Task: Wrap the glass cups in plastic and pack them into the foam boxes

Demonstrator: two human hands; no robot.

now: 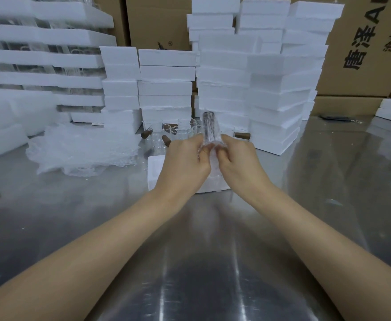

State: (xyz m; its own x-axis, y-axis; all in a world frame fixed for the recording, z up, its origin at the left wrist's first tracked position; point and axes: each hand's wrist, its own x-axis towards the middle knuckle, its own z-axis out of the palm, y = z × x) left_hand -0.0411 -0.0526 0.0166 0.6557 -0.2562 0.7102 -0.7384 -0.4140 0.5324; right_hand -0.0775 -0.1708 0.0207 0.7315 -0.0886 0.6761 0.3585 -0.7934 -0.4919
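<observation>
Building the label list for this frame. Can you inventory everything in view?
wrapped cup: 1, clear plastic over a dark handle, held between both hands
foam box: 1, white, on the table under the hands
glass cups: several, clear with brown handles, behind the hands
plastic wrap: 1 pile, clear, table left
foam stacks: several, white, back centre and right
foam trays: 1 tall stack, white, glass between layers, back left
cardboard boxes: several, brown, behind the foam
table: 1, steel
left grip: 1, bare hand, pinches wrapped cup
right grip: 1, bare hand, pinches wrapped cup
</observation>
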